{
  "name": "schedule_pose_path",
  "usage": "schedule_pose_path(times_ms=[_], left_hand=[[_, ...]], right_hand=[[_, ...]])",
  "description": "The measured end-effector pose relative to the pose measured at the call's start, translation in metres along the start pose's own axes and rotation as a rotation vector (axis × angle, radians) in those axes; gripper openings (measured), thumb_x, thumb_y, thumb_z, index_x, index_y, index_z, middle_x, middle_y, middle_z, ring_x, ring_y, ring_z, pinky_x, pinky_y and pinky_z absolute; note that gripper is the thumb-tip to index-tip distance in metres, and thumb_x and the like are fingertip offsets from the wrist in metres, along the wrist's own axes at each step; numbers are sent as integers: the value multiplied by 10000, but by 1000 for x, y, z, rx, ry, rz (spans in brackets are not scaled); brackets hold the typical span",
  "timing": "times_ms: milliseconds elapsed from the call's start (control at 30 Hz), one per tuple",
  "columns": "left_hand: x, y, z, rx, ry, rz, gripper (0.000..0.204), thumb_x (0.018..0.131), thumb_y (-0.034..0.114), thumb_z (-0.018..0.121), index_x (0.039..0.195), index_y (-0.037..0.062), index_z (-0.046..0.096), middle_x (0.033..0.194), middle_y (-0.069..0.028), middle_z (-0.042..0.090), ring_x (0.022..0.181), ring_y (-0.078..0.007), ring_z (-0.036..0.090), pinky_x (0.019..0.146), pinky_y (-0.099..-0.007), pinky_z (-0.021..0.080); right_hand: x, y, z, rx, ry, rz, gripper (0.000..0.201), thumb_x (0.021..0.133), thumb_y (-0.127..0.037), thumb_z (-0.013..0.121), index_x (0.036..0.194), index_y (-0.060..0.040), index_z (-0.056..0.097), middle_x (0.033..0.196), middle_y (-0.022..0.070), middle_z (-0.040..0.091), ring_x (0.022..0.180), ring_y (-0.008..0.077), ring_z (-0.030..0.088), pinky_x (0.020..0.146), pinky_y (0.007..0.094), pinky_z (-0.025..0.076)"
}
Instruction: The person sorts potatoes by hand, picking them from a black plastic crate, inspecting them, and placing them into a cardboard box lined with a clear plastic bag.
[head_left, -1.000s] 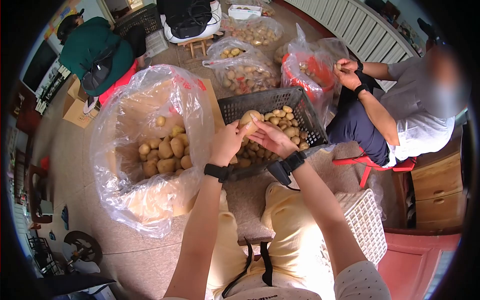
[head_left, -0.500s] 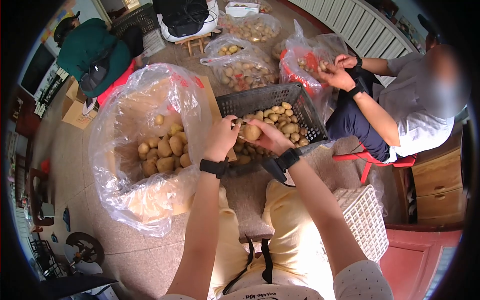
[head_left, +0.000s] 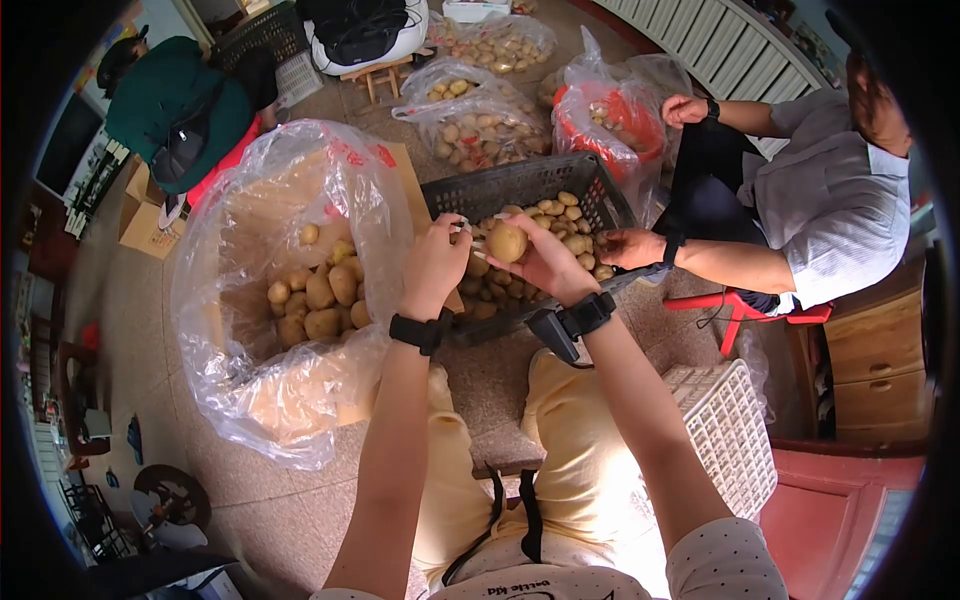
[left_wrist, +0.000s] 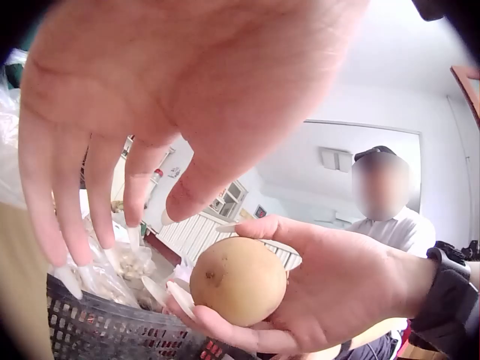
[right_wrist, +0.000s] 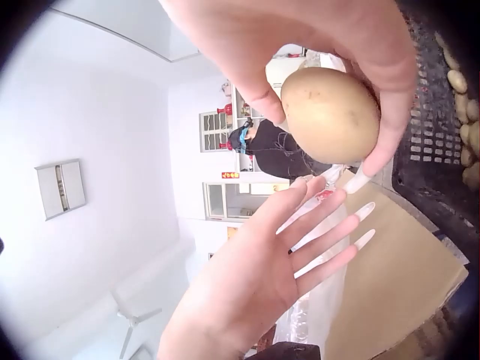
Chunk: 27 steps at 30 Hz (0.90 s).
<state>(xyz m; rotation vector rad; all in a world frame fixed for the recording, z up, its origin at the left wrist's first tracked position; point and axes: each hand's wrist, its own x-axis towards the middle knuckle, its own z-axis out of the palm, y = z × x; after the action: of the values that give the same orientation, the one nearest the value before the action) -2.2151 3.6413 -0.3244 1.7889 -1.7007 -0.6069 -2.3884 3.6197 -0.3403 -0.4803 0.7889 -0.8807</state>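
A round, yellow-brown potato [head_left: 507, 243] sits in my right hand [head_left: 550, 265], gripped between thumb and fingers above the black crate. A dark spot marks the skin of this potato [left_wrist: 238, 281] in the left wrist view. Close beside it is my left hand [head_left: 437, 265], holding nothing. The right wrist view shows that left hand [right_wrist: 255, 277] with its fingers extended and spread a little. Below both hands, the black crate [head_left: 610, 185] contains many smaller potatoes [head_left: 552, 222].
To the left stands a plastic-lined cardboard box [head_left: 240, 220] with larger potatoes [head_left: 320, 292]. A seated person's hand [head_left: 635, 248] reaches to the crate's right edge. Behind are bagged potatoes [head_left: 478, 135] and a red bucket [head_left: 648, 140]. A white basket [head_left: 725, 430] is right of my legs.
My left hand has come off the potato and drawn a little left; my right hand keeps it. The other person's near hand has moved from the bucket to the crate.
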Motion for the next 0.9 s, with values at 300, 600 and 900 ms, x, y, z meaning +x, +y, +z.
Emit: schedule_pose_path(times_ms=[300,600,900], left_hand=[[2,3,3,-91,50,-52,358,862,318,517,1098,52,559,1027,-150,627,948,-351,590,800,-427,463],[-1,9,9,-47,110,127,327,862,275,507,1039,13,592,974,-204,622,893,-375,585,812,-428,443],[-2,12,15,-57,65,80,357,880,295,480,1051,-2,582,988,-219,612,916,-366,583,800,-426,448]], right_hand=[[-5,-7,-1,15,-47,2,282,847,-258,610,1056,-103,501,969,58,560,901,210,597,789,361,538],[0,-6,0,-51,15,4,396,848,-372,615,1077,-73,494,988,68,561,881,193,599,742,352,552],[5,3,-2,-191,76,15,524,834,-431,607,1162,-46,468,1070,72,543,941,174,575,730,344,556]])
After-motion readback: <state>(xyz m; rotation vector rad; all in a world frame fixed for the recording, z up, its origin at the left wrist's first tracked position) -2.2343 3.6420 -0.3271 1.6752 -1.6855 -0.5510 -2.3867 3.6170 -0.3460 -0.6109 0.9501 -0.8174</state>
